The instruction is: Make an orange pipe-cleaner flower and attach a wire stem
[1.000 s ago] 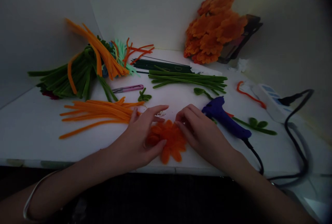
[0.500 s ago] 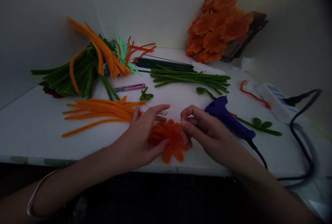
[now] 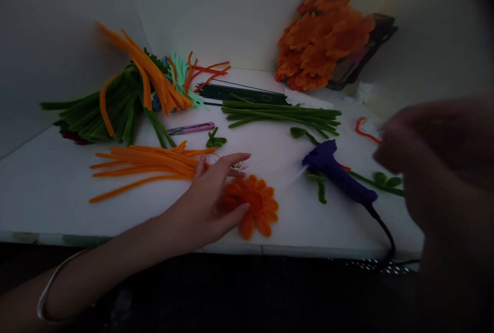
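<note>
An orange pipe-cleaner flower lies near the table's front edge, its petals spread around a coiled centre. My left hand is beside it on the left, thumb reaching over the petals and fingers stretched out apart above. Whether the thumb presses on the flower, I cannot tell. My right hand is raised at the right side, large and blurred, so its fingers do not show clearly. Between the hands, a blue glue gun lies with its nozzle toward the flower. A short green pipe-cleaner piece is under its nozzle.
Orange pipe cleaners lie left of my hand. Behind are pink thread snips, green pipe cleaners and dark green stems. A big green bundle leans at left; finished orange flowers stand at back right.
My right hand has left the flower, moving right and up past the glue gun. The flower's right petals and a green piece are now uncovered. My left hand has stayed almost still.
</note>
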Motion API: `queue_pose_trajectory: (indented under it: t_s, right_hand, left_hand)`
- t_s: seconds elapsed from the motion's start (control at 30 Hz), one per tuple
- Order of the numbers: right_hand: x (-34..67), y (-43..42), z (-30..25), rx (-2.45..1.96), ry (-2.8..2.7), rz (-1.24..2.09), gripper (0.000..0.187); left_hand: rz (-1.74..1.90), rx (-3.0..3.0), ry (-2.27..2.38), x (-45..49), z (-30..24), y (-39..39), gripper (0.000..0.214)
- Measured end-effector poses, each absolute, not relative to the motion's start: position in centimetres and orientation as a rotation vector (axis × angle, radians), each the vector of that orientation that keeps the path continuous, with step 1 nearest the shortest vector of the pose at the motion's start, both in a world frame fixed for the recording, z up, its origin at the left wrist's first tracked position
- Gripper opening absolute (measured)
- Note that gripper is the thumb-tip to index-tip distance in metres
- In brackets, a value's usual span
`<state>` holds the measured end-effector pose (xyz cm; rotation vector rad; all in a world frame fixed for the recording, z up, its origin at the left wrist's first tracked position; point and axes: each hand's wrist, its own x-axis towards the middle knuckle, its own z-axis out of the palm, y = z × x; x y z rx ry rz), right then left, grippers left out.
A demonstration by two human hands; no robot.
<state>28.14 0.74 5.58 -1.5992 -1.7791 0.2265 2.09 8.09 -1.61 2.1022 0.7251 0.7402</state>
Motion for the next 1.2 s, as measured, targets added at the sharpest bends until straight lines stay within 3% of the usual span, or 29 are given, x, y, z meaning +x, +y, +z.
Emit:
queue_pose_trajectory:
  t_s: [0.03, 0.2, 0.5, 0.7, 1.0, 1.2]
  right_hand:
    - [27.7, 0.9, 5.5, -1.61, -1.789, 0.169, 0.01]
    - [24.8, 2.1, 3.6, -1.348, -2.328, 0.505, 0.008]
    - [23.4, 2.7, 1.8, -1.274, -2.369, 0.622, 0.006]
    - [23.3, 2.8, 1.5, -1.338, -2.476, 0.516, 0.014]
    - [25.3, 3.0, 2.2, -1.423, -2.439, 0.228, 0.009]
    - [23.3, 2.3, 1.7, -1.26, -2.405, 0.465, 0.006]
  left_hand:
    - [0.737, 2.099, 0.718, 2.0, -1.6, 8.1, 0.056]
    - [0.736, 2.094, 0.712, 1.8, -1.5, 8.1, 0.053]
    - [0.769, 2.197, 0.71, 2.0, -1.9, 8.3, 0.051]
    - [0.715, 2.321, 0.786, 2.1, -1.8, 8.3, 0.048]
    - [0.692, 2.331, 0.812, 2.0, -1.6, 8.3, 0.047]
    - [0.74, 2.334, 0.763, 2.0, -1.8, 8.4, 0.045]
